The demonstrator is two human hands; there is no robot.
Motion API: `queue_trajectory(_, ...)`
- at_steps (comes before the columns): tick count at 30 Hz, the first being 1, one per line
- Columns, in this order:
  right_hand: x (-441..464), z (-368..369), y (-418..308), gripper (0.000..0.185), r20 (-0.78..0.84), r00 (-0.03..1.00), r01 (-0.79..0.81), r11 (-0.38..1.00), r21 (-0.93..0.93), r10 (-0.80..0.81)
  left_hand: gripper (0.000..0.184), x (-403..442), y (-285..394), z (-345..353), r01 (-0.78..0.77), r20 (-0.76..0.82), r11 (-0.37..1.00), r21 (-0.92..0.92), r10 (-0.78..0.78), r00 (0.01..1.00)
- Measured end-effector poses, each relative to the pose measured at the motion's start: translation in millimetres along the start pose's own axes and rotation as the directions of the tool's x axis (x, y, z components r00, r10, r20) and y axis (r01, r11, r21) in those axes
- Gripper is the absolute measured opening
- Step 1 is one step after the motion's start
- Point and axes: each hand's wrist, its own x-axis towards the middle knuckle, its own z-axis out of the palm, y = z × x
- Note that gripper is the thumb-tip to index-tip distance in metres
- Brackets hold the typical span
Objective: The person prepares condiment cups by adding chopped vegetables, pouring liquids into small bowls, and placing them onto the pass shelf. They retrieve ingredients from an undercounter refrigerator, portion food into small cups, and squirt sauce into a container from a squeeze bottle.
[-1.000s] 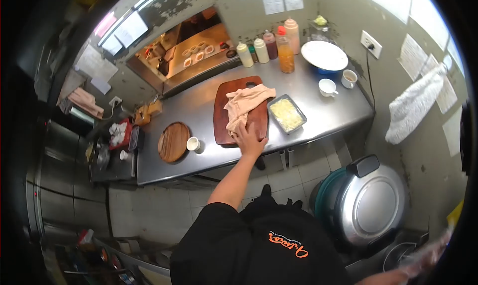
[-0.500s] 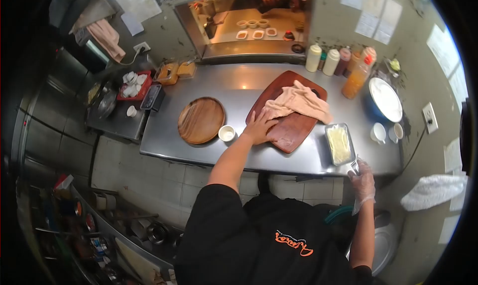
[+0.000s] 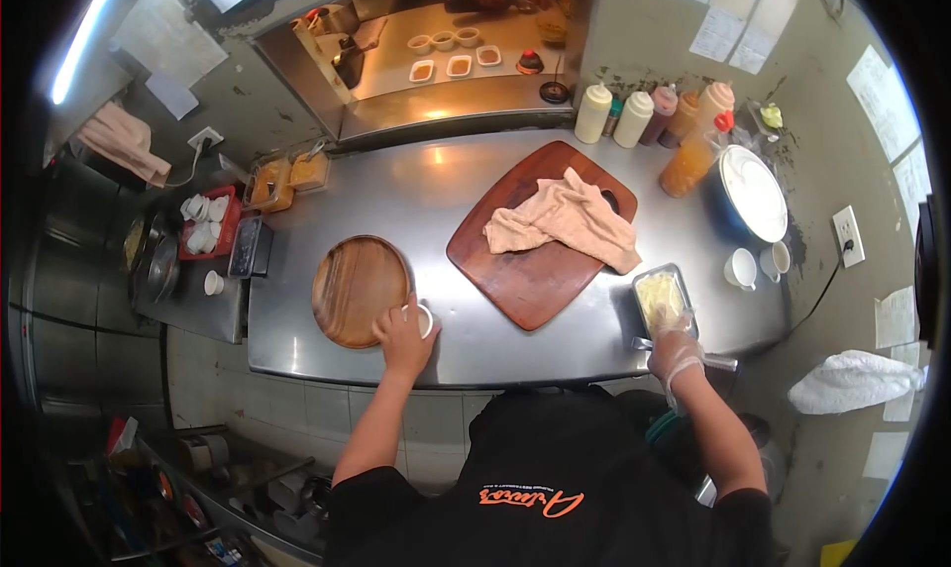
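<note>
Small white cup (image 3: pixel 425 321): near the desk's (image 3: pixel 535 359) front edge, just right of the round wooden plate (image 3: pixel 359 290); looks light and stiff, maybe slick-walled, its material I can't tell.
Cup hold: best by the sides below the rim, thumb opposite fingers.
Left hand (image 3: pixel 404 341): my bare thumb and forefinger pinch the cup, other fingers spread by the plate's rim.
Right hand (image 3: pixel 678 352): gloved, dipping into the tray (image 3: pixel 687 286), fingers bunched; whether they're pinching anything, I can't tell.
Tray spot: toward the desk's front right corner.
Pale shreds (image 3: pixel 656 292): should be soft, feather-light, crushable; gather gently from above.
</note>
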Motion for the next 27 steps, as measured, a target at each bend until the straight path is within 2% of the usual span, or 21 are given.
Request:
queue_trajectory(2, 5, -4, 1, 0.077, 0.056, 0.998, 0.001, 0.997, -0.075, 0.003, 0.081, -1, -6, 2, -0.012, -0.047, 1.0, -0.013, 0.011, 0.999)
queue_trajectory(3, 6, -2, 3, 0.073, 0.028, 0.999, 0.045, 0.994, -0.095, -0.042, 0.083, -4, -3, -1, -0.04, -0.115, 0.998, 0.047, 0.045, 0.992)
queue_trajectory(6, 18, 6, 7, 0.072, 0.019, 0.997, 0.083, 0.983, -0.166, -0.081, 0.084, -7, 31, -18, -0.075, -0.202, 0.997, 0.035, 0.081, 0.976)
queue_trajectory(7, 18, 7, 8, 0.072, 0.013, 0.994, 0.106, 0.974, -0.2, -0.105, 0.08, -5, 52, -22, -0.188, -0.271, 0.98, -0.062, 0.165, 0.948)
queue_trajectory(9, 11, -1, 8, 0.073, 0.068, 0.987, 0.155, 0.969, -0.193, -0.144, 0.071, 1, 105, -15, -0.359, -0.228, 0.847, -0.392, 0.289, 0.93)
queue_trajectory(10, 8, -8, 7, 0.073, 0.092, 0.982, 0.181, 0.965, -0.19, -0.166, 0.064, 1, 145, -24, -0.394, -0.213, 0.775, -0.494, 0.332, 0.919)
queue_trajectory(11, 3, -15, 5, 0.074, 0.098, 0.98, 0.19, 0.967, -0.167, -0.176, 0.072, -1, 174, -1, -0.459, -0.25, 0.672, -0.581, 0.388, 0.887)
queue_trajectory(13, -5, -25, 6, 0.075, 0.112, 0.976, 0.202, 0.971, -0.126, -0.188, 0.075, -3, 231, 13, -0.502, -0.135, 0.669, -0.548, 0.522, 0.842)
queue_trajectory(15, 9, -12, 16, 0.073, 0.117, 0.964, 0.258, 0.947, -0.19, -0.239, 0.079, -3, 268, 38, -0.521, -0.067, 0.655, -0.547, 0.586, 0.807)
queue_trajectory(16, 15, -4, 19, 0.072, 0.123, 0.956, 0.287, 0.932, -0.221, -0.265, 0.081, -4, 277, 49, -0.529, -0.032, 0.649, -0.547, 0.615, 0.788)
queue_trajectory(19, 13, 10, 20, 0.076, -0.025, 0.979, 0.194, 0.964, -0.179, -0.202, 0.087, -3, 292, 36, -0.532, 0.004, 0.647, -0.546, 0.637, 0.771)
queue_trajectory(22, 0, 1, 9, 0.08, -0.011, 0.976, 0.206, 0.938, -0.278, -0.218, 0.085, 0, 311, 18, -0.588, -0.056, 0.653, -0.477, 0.645, 0.762)
queue_trajectory(27, 15, 16, 10, 0.086, -0.008, 0.965, 0.252, 0.936, -0.247, -0.262, 0.074, 7, 325, 47, -0.608, 0.116, 0.621, -0.494, 0.74, 0.662)
